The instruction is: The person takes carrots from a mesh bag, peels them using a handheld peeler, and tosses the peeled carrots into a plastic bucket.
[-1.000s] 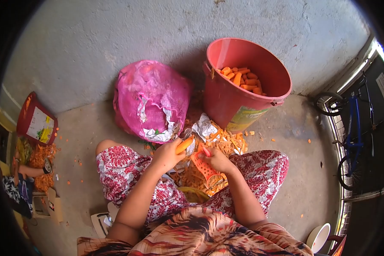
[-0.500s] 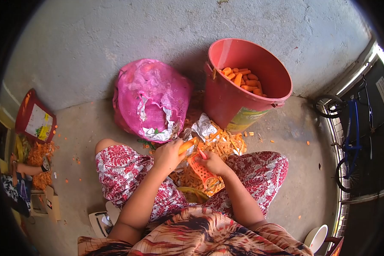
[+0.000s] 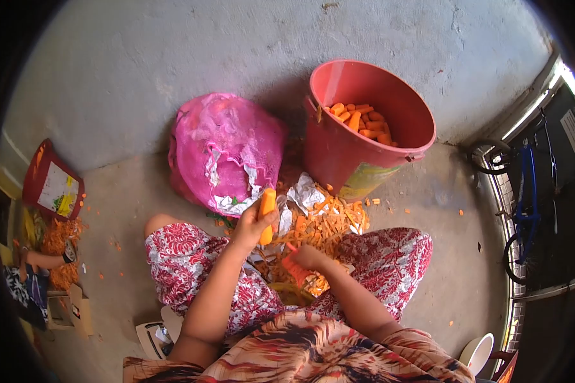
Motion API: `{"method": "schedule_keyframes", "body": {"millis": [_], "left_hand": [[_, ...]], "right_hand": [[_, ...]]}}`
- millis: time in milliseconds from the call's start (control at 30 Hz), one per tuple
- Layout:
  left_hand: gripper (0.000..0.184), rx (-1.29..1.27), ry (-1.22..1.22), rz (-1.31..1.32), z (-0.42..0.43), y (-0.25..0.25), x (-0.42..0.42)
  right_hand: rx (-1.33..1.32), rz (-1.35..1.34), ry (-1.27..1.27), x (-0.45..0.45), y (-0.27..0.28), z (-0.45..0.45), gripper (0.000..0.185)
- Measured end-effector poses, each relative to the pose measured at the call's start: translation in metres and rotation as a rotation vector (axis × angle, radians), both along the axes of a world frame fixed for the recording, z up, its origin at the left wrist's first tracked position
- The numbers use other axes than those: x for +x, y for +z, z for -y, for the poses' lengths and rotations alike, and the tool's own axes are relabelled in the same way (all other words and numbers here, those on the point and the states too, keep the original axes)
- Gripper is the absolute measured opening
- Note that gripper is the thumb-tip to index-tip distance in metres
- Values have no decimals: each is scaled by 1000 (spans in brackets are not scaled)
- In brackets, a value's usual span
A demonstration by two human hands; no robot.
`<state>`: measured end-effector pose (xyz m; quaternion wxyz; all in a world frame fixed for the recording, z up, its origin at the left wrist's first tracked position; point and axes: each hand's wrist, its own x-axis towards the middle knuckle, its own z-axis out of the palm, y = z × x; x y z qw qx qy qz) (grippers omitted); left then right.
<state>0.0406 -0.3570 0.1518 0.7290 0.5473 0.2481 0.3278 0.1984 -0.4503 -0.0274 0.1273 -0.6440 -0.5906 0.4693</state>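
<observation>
My left hand [image 3: 250, 228] is closed around a peeled orange carrot [image 3: 268, 216], held nearly upright over the heap of orange peelings [image 3: 345, 217]. In my right hand [image 3: 311, 258] is a red plastic tool [image 3: 295, 269] with a perforated panel; motion blurs it and its working edge is hidden. The hand and tool are low over the peelings between my knees, apart from the carrot. Just beyond my left hand stands a pink mesh sack [image 3: 191, 153] with a torn opening.
A large red bucket [image 3: 370, 69] partly filled with peeled carrots [image 3: 358, 120] stands by the wall. At left are another red bucket [image 3: 35, 182], orange shreds [image 3: 64, 242] and another person's leg [image 3: 45, 256]. A blue bicycle [image 3: 526, 210] leans at right, with a white bowl [image 3: 476, 354] below.
My left hand has raised the carrot and turned it upright, away from the tool. My right hand has dropped lower towards me with the red tool.
</observation>
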Motion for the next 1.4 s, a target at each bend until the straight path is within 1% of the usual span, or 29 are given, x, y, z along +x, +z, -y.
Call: {"method": "schedule_keyframes", "body": {"millis": [33, 67, 133, 200, 233, 333, 367, 467, 500, 533, 600, 633, 667, 733, 767, 833, 900, 933, 1000, 1033, 1133, 1167, 1267, 1400], "left_hand": [[22, 56, 30, 5, 1, -3, -2], [20, 67, -20, 32, 2, -14, -6], [20, 129, -12, 49, 10, -20, -3], [21, 415, 12, -16, 12, -28, 1], [21, 461, 4, -29, 15, -27, 4], [21, 435, -128, -84, 20, -20, 8], [21, 422, -141, -108, 20, -16, 6], [21, 603, -15, -208, 17, -10, -1], [21, 610, 29, -268, 14, -8, -3], [21, 592, 8, -304, 12, -9, -5], [22, 555, -28, -374, 6, -18, -9], [27, 531, -46, -344, 2, -28, -8], [29, 473, -77, -407, 2, -34, -10], [34, 355, -140, -531, 6, -24, -10], [35, 468, -138, -561, 8, -26, -9], [38, 694, -132, -622, 12, -34, -8], [37, 629, -184, -677, 13, -37, -6], [37, 597, -211, -704, 13, -39, -5], [36, 627, -139, -843, 8, -44, -4], [35, 642, -103, -912, 6, -45, -5], [34, 667, 13, -933, 4, -39, -6], [33, 641, 26, -923, 4, -38, -6], [33, 648, 43, -923, 4, -35, -5], [32, 659, 72, -892, 4, -38, -4]], "right_hand": [[-169, 22, -107, -12, 44, -3, 30], [-145, -78, -137, -17, 51, -4, 29], [-177, -392, -275, -24, 70, -2, 27], [-226, -768, -545, -32, 73, -3, 23], [-246, -956, -682, -34, 75, -4, 22], [-258, -1352, -774, -30, 78, -15, 22], [-200, -1360, -785, -26, 82, -15, 21], [-168, -1155, -735, 0, 70, -14, 22], [-141, -1196, -799, -2, 101, -13, 22], [-71, -1178, -889, 1, 103, -14, 20], [40, -1206, -934, 12, 96, -16, 18], [43, -1170, -920, 17, 96, -14, 17], [71, -1156, -900, 17, 96, -14, 17], [130, -1128, -861, 17, 93, -14, 18], [158, -1017, -846, 17, 91, -13, 19], [189, -890, -776, 9, 111, -9, 18], [234, -764, -706, 1, 118, -10, 18], [236, -548, -626, 1, 121, -8, 18], [235, -118, -460, 1, 134, -1, 18], [187, -46, -380, 3, 134, 2, 24], [129, -55, -312, -2, 133, 4, 23], [232, -74, -254, -2, 126, 5, 21], [206, -150, -245, -6, 128, 5, 19], [145, -118, -260, -9, 126, 5, 19]]}}
